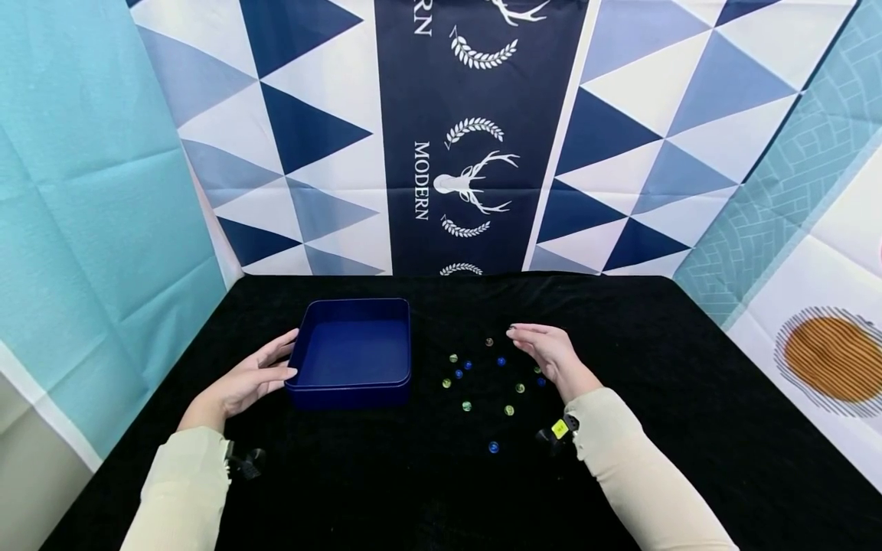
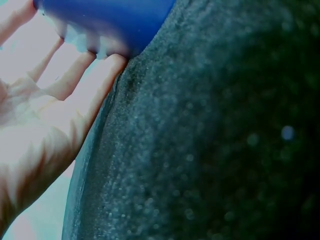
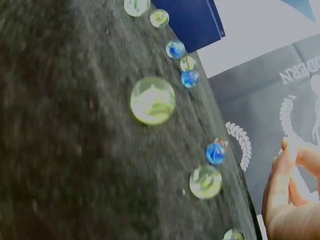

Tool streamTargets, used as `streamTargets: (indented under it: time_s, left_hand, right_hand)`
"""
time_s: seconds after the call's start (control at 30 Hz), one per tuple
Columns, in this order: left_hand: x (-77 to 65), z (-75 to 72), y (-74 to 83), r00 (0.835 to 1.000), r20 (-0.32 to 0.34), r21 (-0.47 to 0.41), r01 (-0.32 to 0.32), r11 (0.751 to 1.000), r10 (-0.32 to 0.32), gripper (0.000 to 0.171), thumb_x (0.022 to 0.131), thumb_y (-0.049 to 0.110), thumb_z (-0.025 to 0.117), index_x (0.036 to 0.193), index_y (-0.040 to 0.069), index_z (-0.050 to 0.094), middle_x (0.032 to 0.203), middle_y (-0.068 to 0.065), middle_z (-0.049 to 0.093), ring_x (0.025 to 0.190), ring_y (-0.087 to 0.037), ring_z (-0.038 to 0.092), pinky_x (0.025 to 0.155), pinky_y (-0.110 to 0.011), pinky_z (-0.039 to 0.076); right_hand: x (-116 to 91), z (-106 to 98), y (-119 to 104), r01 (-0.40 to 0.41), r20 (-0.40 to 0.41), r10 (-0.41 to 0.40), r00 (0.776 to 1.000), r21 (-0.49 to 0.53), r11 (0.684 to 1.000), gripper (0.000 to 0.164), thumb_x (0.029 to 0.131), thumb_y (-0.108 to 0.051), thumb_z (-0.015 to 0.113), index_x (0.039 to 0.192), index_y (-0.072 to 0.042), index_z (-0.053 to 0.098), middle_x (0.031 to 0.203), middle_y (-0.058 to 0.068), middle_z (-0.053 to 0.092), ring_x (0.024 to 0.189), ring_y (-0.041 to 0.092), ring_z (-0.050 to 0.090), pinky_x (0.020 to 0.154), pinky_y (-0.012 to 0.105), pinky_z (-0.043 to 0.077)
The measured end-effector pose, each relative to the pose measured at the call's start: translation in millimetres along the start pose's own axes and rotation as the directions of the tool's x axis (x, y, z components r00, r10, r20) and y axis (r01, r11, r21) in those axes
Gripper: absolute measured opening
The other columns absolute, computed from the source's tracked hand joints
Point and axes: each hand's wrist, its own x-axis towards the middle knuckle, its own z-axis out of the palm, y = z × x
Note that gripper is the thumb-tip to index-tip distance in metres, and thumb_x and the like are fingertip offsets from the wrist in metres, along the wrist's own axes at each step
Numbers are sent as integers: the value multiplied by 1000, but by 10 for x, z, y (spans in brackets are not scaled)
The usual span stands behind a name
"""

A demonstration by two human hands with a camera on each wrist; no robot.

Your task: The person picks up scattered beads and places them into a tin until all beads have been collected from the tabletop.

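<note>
A square dark blue box without a lid sits on the black cloth, its inside bare. My left hand touches the box's left side, thumb at the rim; the left wrist view shows extended fingers against the blue wall. Above the far right of the scattered marbles my right hand is raised, fingertips drawn close to the thumb. Whether a marble is between them is too small to tell. Below it lie a blue marble and a yellow-green marble; a large-looking marble shows in the right wrist view.
Several more marbles are spread right of the box, among them a green one and a blue one nearest me. The black cloth covers the table. Patterned curtains hang behind its far edge.
</note>
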Motion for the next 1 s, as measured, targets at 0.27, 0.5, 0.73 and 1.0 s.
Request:
streamTargets:
  time_s: [0.27,0.5,0.73,1.0]
  left_hand:
    - [5,2,0,1000,-2,-2,8,1000,-8,78,90,5,55,150,11,5,152,-22,-1,136,-41,3,88,-23,43]
    - [6,2,2,1000,-1,0,4,1000,-4,79,90,5,56,150,10,5,152,-22,-1,136,-41,2,87,-21,43]
    - [-15,13,25,1000,5,13,5,1000,-5,80,90,7,57,150,10,4,152,-22,-3,136,-41,1,87,-21,42]
    - [1,0,1,1000,9,10,4,1000,-5,79,91,5,55,150,10,3,152,-22,-2,136,-41,2,88,-22,42]
  right_hand:
    - [-6,174,-23,-15,1,15,1000,-29,999,38,80,6,65,116,13,55,84,-1,67,72,5,63,72,18,49]
    - [11,301,-47,-29,-12,29,1000,-29,999,32,79,6,67,110,10,60,87,1,67,71,5,63,72,18,49]
    - [24,422,-46,-25,-6,25,1000,-20,999,28,79,7,66,107,9,61,84,2,67,69,6,63,72,20,49]
    - [-3,614,-47,0,3,1,1000,-64,998,42,78,6,67,117,14,56,87,2,67,68,4,62,69,18,49]
